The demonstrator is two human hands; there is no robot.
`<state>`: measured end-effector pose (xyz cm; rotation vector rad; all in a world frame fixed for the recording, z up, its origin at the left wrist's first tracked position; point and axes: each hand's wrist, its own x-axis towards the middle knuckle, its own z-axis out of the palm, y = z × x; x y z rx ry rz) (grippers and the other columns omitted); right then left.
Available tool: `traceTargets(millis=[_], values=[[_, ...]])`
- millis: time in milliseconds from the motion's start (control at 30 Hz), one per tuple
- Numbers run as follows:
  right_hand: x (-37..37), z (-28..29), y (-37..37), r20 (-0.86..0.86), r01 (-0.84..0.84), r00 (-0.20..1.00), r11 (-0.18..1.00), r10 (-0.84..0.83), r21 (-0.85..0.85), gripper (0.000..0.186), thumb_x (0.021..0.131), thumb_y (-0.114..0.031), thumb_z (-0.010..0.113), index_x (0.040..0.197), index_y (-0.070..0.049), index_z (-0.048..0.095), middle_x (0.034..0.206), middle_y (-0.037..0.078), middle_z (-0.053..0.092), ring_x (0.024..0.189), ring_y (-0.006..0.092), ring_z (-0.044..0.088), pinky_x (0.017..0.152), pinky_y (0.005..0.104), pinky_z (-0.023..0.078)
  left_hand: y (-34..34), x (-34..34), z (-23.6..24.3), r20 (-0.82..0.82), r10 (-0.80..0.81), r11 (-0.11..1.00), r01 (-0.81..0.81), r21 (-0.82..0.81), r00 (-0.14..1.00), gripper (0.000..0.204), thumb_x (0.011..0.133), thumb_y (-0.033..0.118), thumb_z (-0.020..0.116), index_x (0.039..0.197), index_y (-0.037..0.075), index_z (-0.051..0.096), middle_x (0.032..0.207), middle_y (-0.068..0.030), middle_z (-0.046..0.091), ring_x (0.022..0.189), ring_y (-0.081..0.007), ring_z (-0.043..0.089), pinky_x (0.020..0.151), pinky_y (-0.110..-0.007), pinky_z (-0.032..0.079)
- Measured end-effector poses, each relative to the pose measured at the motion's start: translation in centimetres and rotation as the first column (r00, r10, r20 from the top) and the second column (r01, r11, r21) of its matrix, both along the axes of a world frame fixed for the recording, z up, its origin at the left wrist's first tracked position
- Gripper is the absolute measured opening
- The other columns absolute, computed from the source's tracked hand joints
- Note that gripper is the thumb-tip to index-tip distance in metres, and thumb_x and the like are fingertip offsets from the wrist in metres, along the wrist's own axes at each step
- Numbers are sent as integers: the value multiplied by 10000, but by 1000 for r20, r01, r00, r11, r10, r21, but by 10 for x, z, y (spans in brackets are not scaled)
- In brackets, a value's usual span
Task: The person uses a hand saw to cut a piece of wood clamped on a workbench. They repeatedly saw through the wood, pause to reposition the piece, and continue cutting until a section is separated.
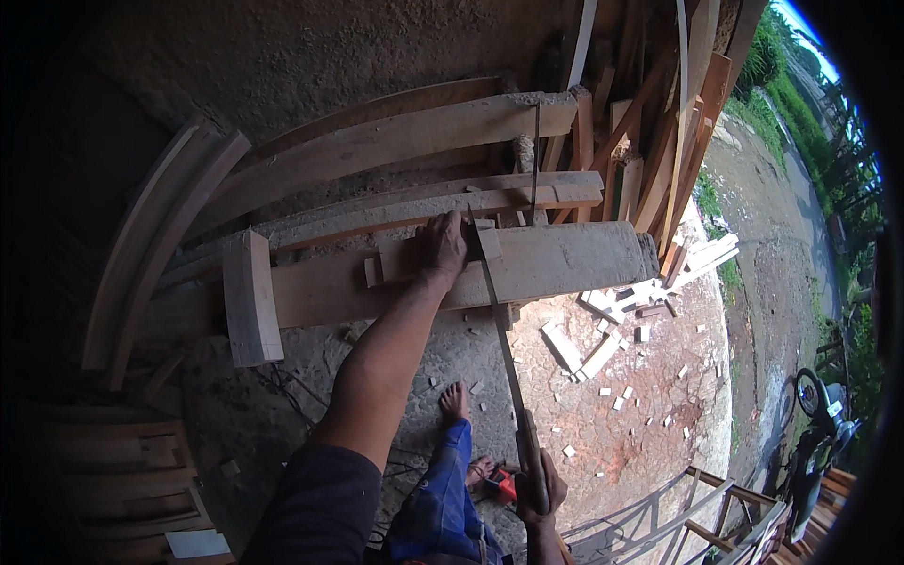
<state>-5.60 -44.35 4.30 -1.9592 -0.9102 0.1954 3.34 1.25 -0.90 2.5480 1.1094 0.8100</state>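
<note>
A short wooden piece [488,243] lies on a thick, wide plank [565,259]. My left hand [444,247] is closed over it and presses it against the plank, the fingertips partly hidden. Nearer to me, my right hand [544,490] is wrapped round the handle of a handsaw [504,344]. The long, narrow blade slants away from that hand up to the short piece, just right of my left fingers. Whether its teeth are in the wood I cannot tell. A light wooden block [250,299] lies across the plank on the left.
Beyond the plank run more long boards [395,139], with upright lumber [650,160] at the far right. Offcuts [584,348] litter the sunlit ground. By my feet sits a red tool [505,486]. A motorbike [821,424] is parked at the right.
</note>
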Motion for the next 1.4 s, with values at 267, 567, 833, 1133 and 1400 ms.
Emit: traceTargets(millis=[267, 567, 833, 1133, 1400], values=[[63, 11, 144, -306, 49, 952, 996, -24, 75, 535, 875, -192, 722, 1366, -53, 561, 1125, 168, 712, 970, 156, 687, 806, 325, 544, 0, 3, -10, -54, -37, 998, 35, -47, 998, 118, 876, 193, 583, 930, 91, 608, 953, -150, 673, 975, -366, 629, 838, -509, 453], [42, 12, 86, -90, 273, 960, 958, -266, 83, 595, 810, -107, 716, 1370, 10, 553, 768, 22, 647, 641, 97, 586, 591, 266, 498, -5, 3, -4, -100, -15, 1000, 15, 3, 995, 195, 944, 240, 537, 941, 69, 631, 984, -158, 682, 1014, -361, 621, 871, -517, 442], [43, 38, 85, -100, 82, 992, 990, -71, 115, 587, 818, -59, 747, 1368, -8, 548, 1024, 144, 733, 845, 170, 707, 745, 295, 548, -9, 3, 11, -225, -13, 999, 22, 38, 974, 196, 967, 208, 490, 936, 68, 623, 955, -138, 677, 974, -326, 637, 848, -503, 480], [35, 48, 80, -202, 10, 979, 997, 6, 80, 590, 797, -110, 769, 1345, -27, 567, 978, 154, 726, 779, 222, 725, 693, 324, 549, -6, 1, 17, -334, -39, 993, 74, 93, 942, 158, 934, 171, 502, 936, 74, 627, 948, -126, 678, 958, -304, 651, 828, -485, 507], [32, 54, 59, -182, 24, 983, 998, -14, 54, 574, 816, -130, 766, 1339, -10, 562, 1020, 169, 724, 782, 250, 734, 684, 334, 560, -6, 3, 12, -358, -61, 994, 89, 63, 932, 213, 938, 272, 532, 976, 77, 611, 1009, -119, 671, 999, -313, 635, 860, -508, 477]])
